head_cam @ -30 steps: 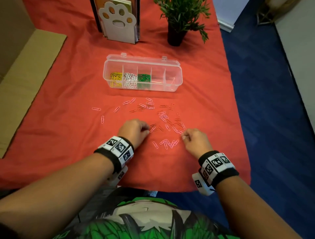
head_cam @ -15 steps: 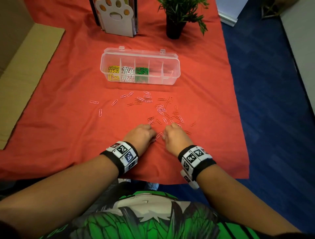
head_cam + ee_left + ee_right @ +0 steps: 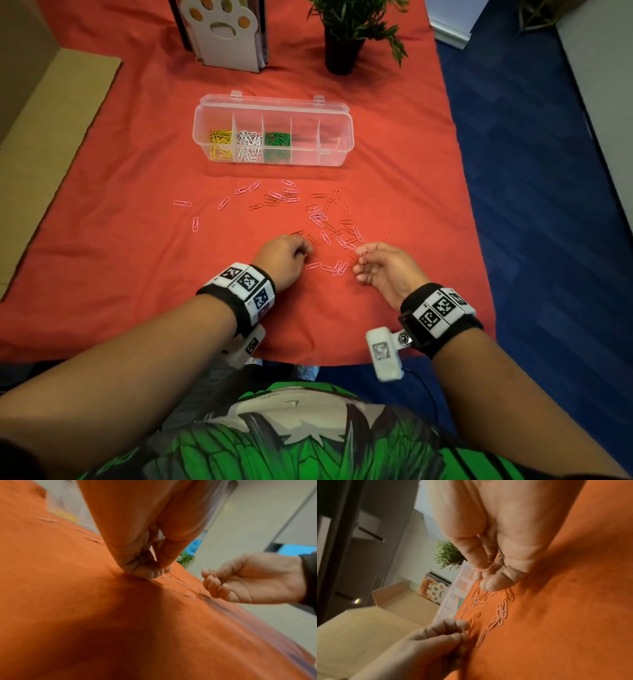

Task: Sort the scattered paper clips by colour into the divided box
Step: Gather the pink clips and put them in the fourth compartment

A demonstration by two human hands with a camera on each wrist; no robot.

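A clear divided box [image 3: 337, 118] stands on the red cloth, with yellow clips [image 3: 220, 143], white clips [image 3: 249, 145] and green clips [image 3: 277, 143] in its three left compartments. Pink and red paper clips [image 3: 320, 219] lie scattered in front of it. My left hand [image 3: 303, 253] rests knuckles-down on the cloth with fingers curled, pinching a clip; its fingertips [image 3: 152, 573] press the cloth. My right hand [image 3: 361, 257] is raised slightly to the right, and its thumb and fingers pinch pink clips [image 3: 485, 568]. A short row of pink clips [image 3: 330, 268] lies between the hands.
A paw-shaped white holder [image 3: 222, 34] and a potted plant [image 3: 342, 44] stand behind the box. Cardboard [image 3: 51, 120] lies along the left. The cloth's front edge [image 3: 308, 359] is close to my body, and blue carpet [image 3: 531, 171] is to the right.
Half a second ago the hands were together over the clips. The right hand has since drawn away to the right and turned up with clips pinched in it. The left hand stayed put.
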